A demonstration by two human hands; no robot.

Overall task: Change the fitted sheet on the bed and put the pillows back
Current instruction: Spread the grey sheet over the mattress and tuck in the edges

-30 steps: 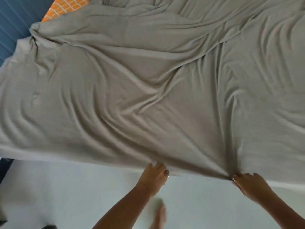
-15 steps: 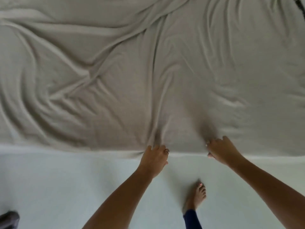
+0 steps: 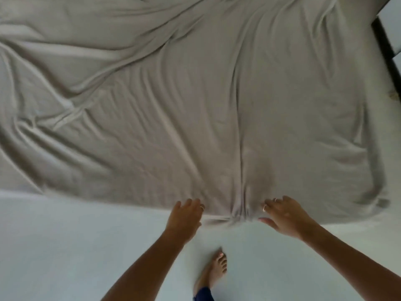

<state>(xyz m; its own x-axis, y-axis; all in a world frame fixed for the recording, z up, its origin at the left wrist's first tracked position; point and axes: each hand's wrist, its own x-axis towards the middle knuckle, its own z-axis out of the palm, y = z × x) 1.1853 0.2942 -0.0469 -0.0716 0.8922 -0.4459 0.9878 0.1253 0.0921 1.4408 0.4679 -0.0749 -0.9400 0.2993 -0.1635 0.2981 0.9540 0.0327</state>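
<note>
While a wrinkled grey-beige fabric fitted sheet (image 3: 195, 101) lies spread across the bed, filling most of the head camera's view, a person stands at its near edge with both bare arms reaching forward and down. The sheet's near hem runs from the left side of the picture to a loose, rounded corner at the right, and it is bunched into a small knot of folds between the two hands. Long creases fan out from that bunch across the cloth toward the far side.

The left hand (image 3: 186, 216) sits at the sheet's hem just left of the bunched folds, its fingers loosely bent and slightly spread, a ring on one of them; whether the fingertips have hold of any cloth cannot be told, as motion blur softens the edge. The right hand (image 3: 282, 213) rests just right of the bunch, fingers bent and apart with the thumb stretched out below the hem, rings on two fingers; it touches the fabric, but a firm grip is not plainly shown.

Below the hands lies a pale, smooth white floor (image 3: 65, 246). A bare foot (image 3: 213, 270) with a dark blue trouser cuff stands on it between the two forearms. A dark bed frame edge (image 3: 385, 46) shows at the upper right.
</note>
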